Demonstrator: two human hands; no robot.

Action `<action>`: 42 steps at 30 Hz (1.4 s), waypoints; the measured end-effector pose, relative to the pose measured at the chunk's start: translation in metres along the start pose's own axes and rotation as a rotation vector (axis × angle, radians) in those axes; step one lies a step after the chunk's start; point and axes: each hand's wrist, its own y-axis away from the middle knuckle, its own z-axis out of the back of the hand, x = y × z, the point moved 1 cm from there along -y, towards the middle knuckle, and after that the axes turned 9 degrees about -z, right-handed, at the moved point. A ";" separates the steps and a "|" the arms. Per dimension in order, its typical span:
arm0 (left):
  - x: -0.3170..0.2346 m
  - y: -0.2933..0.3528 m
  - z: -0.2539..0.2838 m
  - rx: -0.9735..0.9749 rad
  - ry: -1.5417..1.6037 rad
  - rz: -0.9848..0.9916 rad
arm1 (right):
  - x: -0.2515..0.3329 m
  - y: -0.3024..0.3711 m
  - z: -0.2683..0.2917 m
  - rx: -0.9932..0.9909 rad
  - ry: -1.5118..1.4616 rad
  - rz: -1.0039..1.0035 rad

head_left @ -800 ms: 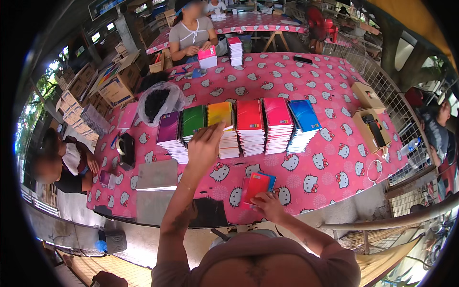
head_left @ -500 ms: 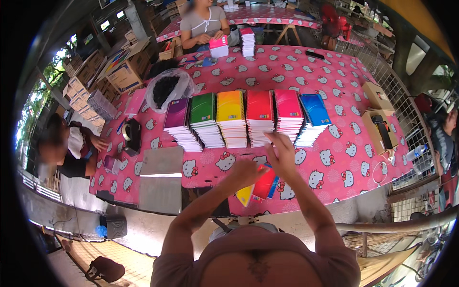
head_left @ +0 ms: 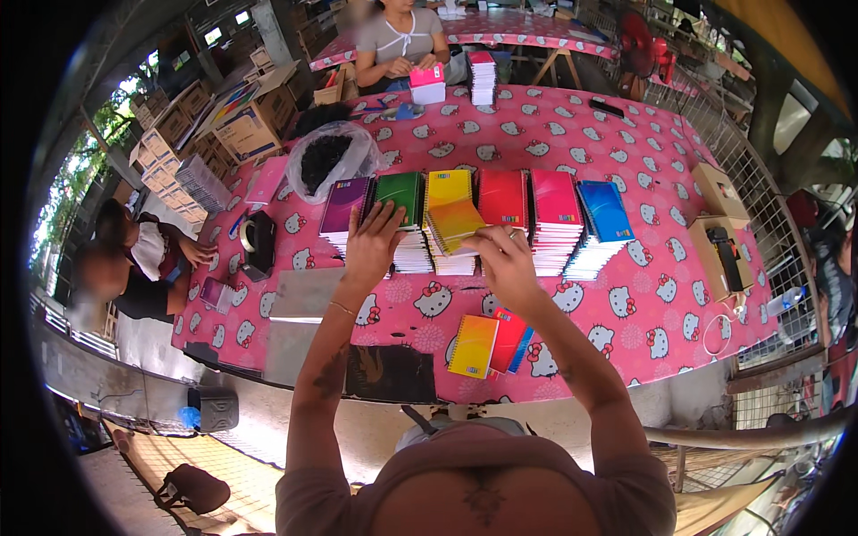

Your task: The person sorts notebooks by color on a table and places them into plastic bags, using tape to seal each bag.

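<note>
A row of spiral notebook stacks runs across the table. My left hand [head_left: 375,250] rests with fingers spread on the green notebook stack [head_left: 398,189], its edge near the purple notebook stack [head_left: 344,204]. My right hand [head_left: 506,261] pinches the lower right corner of a yellow notebook [head_left: 454,223], which sits askew and tilted over the yellow notebook stack [head_left: 447,180]. To the right stand the red stack [head_left: 503,198], the pink stack [head_left: 556,198] and the blue stack [head_left: 606,213]. Nearer me, another yellow notebook [head_left: 472,347] partly overlaps a red notebook [head_left: 508,339], with blue edges showing beneath.
A black tape dispenser [head_left: 260,243] and grey boards [head_left: 308,295] lie at left, by a plastic bag [head_left: 335,161] of black items. Small cardboard boxes [head_left: 715,255] sit at right. One person [head_left: 402,45] handles pink notebooks across the table; another [head_left: 143,259] is at the left edge.
Both hands have moved up from the small near pile to the stacks. The left now lies on the green stack; the right now holds a yellow notebook over the yellow stack. The view has shifted slightly.
</note>
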 end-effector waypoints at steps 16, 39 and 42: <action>-0.147 -0.020 0.073 0.002 0.371 -0.097 | 0.052 0.049 0.035 -0.067 -0.559 -0.602; -0.181 -0.020 -0.006 -0.260 0.478 -0.166 | -0.091 0.033 0.050 0.178 0.568 -0.457; -0.140 -0.098 -0.017 -0.231 0.221 -0.185 | -0.096 0.024 0.067 0.119 0.487 -0.376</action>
